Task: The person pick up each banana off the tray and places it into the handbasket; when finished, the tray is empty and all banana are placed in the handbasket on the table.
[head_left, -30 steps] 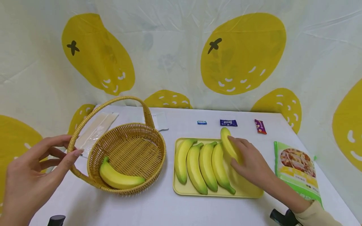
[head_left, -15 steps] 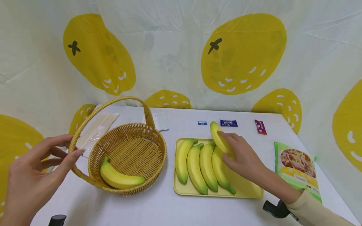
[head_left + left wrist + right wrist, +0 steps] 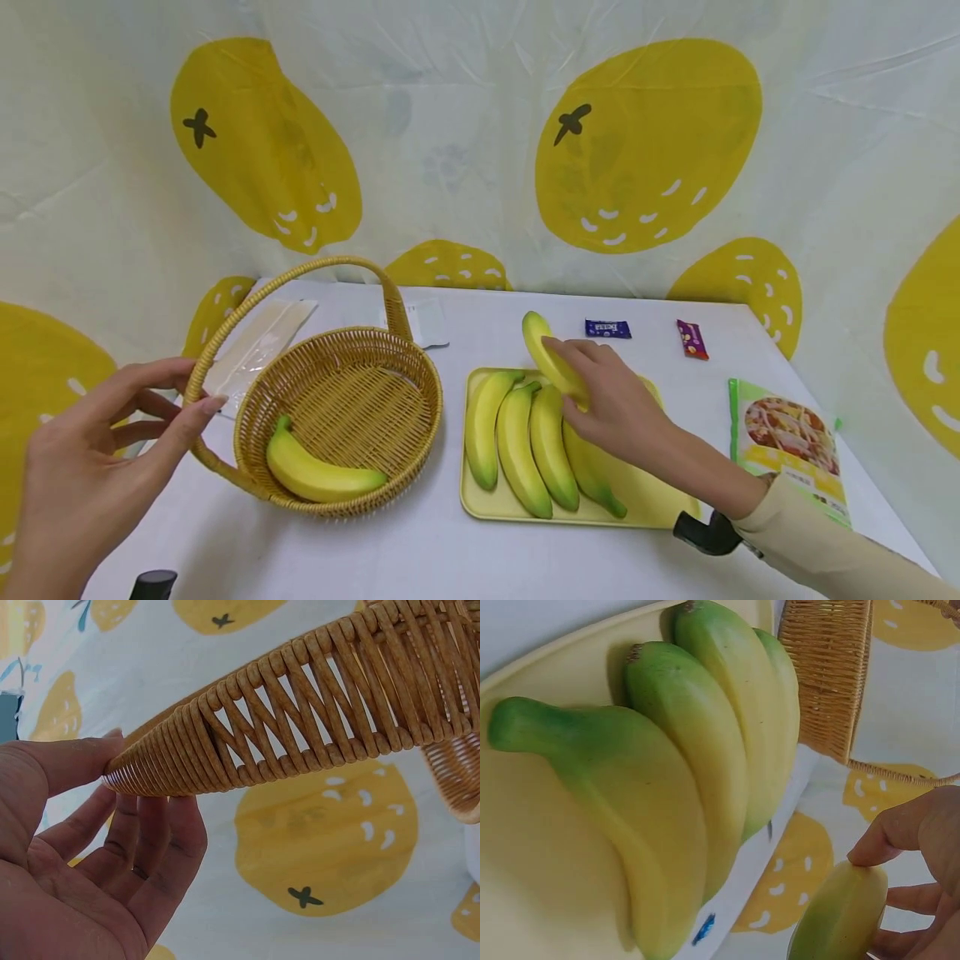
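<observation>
My left hand [image 3: 105,458] pinches the handle [image 3: 247,720] of a round wicker basket [image 3: 360,400] between thumb and fingers. Inside the basket, one banana [image 3: 322,471] lies along the near left wall. My right hand [image 3: 615,400] grips another banana [image 3: 551,358] above the tray's far edge, its green tip pointing up and to the left. Below it, several bananas [image 3: 517,450] lie side by side on a yellow rectangular tray [image 3: 660,500]. In the right wrist view the held banana [image 3: 844,915] shows between thumb and fingers, apart from the bananas [image 3: 652,802] on the tray.
Behind the tray lie a dark blue wrapped snack [image 3: 607,328] and a purple-red one [image 3: 692,339]. A small blue packet [image 3: 703,930] shows in the right wrist view. A green food bag [image 3: 787,442] lies at the right. Flat packages [image 3: 262,342] lie behind the basket.
My right hand has carried its banana to the left across the tray, over the other bananas. My left hand stays at the basket handle.
</observation>
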`<state>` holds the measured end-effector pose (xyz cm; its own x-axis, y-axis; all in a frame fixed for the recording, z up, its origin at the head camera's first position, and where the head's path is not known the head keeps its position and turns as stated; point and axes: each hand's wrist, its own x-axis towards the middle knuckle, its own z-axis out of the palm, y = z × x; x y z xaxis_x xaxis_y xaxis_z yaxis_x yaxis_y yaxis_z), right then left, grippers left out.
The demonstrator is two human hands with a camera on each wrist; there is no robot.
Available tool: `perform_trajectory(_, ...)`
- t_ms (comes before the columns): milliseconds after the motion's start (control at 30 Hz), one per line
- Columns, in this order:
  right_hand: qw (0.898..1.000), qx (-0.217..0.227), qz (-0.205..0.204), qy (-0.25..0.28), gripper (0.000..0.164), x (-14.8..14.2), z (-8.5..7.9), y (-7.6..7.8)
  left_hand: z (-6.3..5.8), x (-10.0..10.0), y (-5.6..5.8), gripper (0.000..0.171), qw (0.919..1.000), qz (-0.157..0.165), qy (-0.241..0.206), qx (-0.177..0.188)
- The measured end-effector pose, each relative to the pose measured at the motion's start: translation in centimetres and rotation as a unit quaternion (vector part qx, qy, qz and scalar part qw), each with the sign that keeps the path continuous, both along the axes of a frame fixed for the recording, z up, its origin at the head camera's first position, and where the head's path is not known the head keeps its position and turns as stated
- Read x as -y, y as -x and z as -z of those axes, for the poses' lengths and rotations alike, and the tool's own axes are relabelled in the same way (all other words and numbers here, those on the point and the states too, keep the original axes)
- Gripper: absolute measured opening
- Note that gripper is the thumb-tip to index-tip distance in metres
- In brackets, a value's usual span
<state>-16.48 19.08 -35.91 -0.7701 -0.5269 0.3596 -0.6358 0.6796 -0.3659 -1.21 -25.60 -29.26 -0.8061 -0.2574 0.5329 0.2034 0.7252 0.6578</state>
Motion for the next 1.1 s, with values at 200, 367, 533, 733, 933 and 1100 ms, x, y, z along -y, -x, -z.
perform_trajectory(200,1.000,-0.004,-0.026,0.002,0.071,1.6,-0.8,0.2,0.1,0.1,0.0,0.046,1.0000,-0.003,0.000,0.003)
perform_trajectory(367,0.999,-0.010,-0.039,-0.004,0.071,3.1,-1.6,0.4,0.2,0.1,0.0,0.046,1.0000,-0.003,-0.002,0.003)
perform_trajectory(533,0.999,-0.006,-0.048,-0.009,0.071,4.3,-2.1,0.4,0.2,0.2,0.1,0.047,1.0000,-0.003,0.001,0.003)
perform_trajectory(733,0.998,-0.005,-0.063,-0.008,0.071,5.6,-2.6,0.4,0.2,0.2,0.2,0.047,1.0000,0.006,0.006,-0.001)
perform_trajectory(933,0.996,-0.009,-0.083,-0.021,0.070,7.0,-3.0,0.8,0.0,0.3,0.2,0.046,0.9999,0.004,0.017,0.000)
perform_trajectory(1100,0.994,0.016,-0.098,-0.041,0.069,8.0,-3.1,1.1,0.0,0.3,0.2,0.045,0.9998,-0.004,0.019,0.006)
